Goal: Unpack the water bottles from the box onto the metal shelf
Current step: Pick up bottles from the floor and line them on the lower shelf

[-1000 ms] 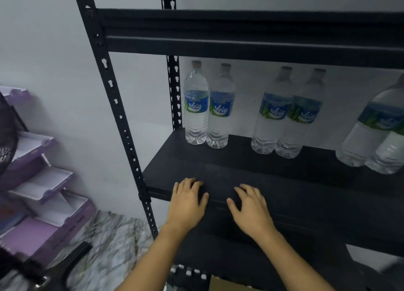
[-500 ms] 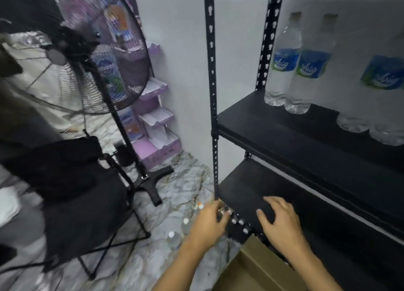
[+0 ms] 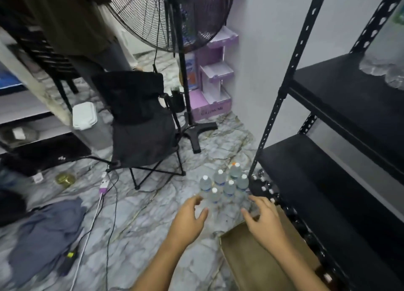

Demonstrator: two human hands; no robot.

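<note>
Looking down from head height at a grey marble-patterned floor (image 3: 153, 214), with a black fabric folding chair (image 3: 140, 120) standing well back on the left.

Low in the middle, the left hand (image 3: 188, 222) reaches forward. Its fingers are spread and loosely bent, and it holds nothing.

Just beyond its fingertips stands a cluster of six clear plastic water bottles with white caps (image 3: 225, 187). All are upright on the floor and packed close together, with their caps pointing up toward the camera. The cluster sits between the two hands and ahead of both.

The right hand (image 3: 265, 224) is level with the left and just as wide open and empty. It hovers over the far edge of an open brown cardboard box (image 3: 258, 264), whose inside is not visible.

The front bottle looks slightly nearer the left hand and the right-side bottles nearer the right hand, so either hand could close around a neck from above.

Right of the bottles and just beside them rises the black metal shelf (image 3: 328, 89). The blurred bases of other clear bottles (image 3: 380, 70) already stand on its upper board, up and to the right of the floor cluster.
</note>
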